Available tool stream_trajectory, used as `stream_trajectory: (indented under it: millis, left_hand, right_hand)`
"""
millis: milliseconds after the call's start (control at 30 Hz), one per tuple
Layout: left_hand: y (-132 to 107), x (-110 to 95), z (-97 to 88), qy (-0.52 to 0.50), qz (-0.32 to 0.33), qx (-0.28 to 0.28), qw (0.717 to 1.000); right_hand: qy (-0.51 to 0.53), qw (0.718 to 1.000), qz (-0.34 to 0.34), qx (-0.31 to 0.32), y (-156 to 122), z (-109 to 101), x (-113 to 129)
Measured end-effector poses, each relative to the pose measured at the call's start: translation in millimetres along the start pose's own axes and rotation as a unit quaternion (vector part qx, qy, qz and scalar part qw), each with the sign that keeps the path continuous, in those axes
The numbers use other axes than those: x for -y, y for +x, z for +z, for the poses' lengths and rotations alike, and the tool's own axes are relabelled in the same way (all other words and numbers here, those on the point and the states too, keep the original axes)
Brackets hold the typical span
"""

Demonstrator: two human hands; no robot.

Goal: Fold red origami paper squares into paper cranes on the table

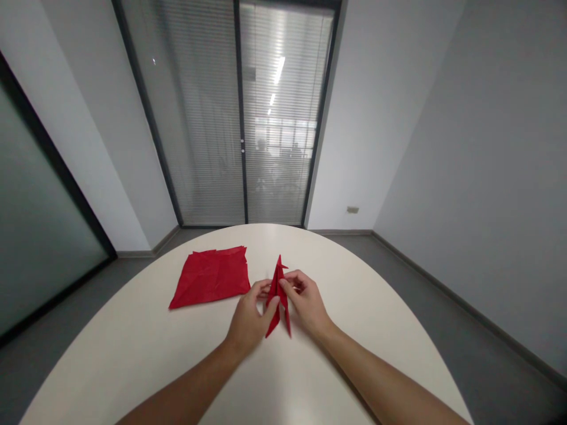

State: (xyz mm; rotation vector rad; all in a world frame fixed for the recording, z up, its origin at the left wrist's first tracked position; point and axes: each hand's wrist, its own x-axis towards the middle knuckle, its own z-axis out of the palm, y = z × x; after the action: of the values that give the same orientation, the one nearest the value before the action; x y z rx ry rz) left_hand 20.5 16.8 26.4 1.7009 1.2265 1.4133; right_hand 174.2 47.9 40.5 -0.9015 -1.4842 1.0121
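Note:
A narrow, pointed piece of folded red paper (279, 282) stands between my two hands over the round white table (367, 295). My left hand (250, 319) pinches its left side, thumb pressed on the lower flap. My right hand (306, 302) grips its right side with fingers curled round the upper part. Two thin points of the paper hang down below my hands. To the left, a small stack of creased red paper sheets (211, 276) lies flat on the table, apart from my hands.
The table's curved far edge lies just beyond the paper. Behind it are a glass door with blinds (241, 118), grey walls, a grey floor, and a dark glass panel (31, 224) at the left.

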Motion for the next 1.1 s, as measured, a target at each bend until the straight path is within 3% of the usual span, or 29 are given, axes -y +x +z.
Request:
stream_trajectory:
  millis: [200,500,700,900,1100]
  left_hand:
    - [1,7,1.1,-0.046,-0.040,-0.063,0.996]
    - [1,-1,-3.0,-0.049,-0.027,-0.092,0.994]
    - [1,-7,-3.4,-0.044,-0.027,-0.093,0.994]
    - [2,-6,-1.3,-0.063,-0.027,-0.093,0.993]
    - [1,3,-0.7,-0.031,0.003,-0.021,0.999]
  right_hand:
    - [0.081,0.996,0.014,0.045,-6,9,3]
    - [-0.073,0.993,-0.002,0.091,-19,9,6]
    - [-0.091,0.993,-0.030,0.072,-19,9,13]
    - [-0.038,0.998,-0.007,0.058,-14,8,8]
    - [0.083,0.996,-0.011,-0.018,3,5,2]
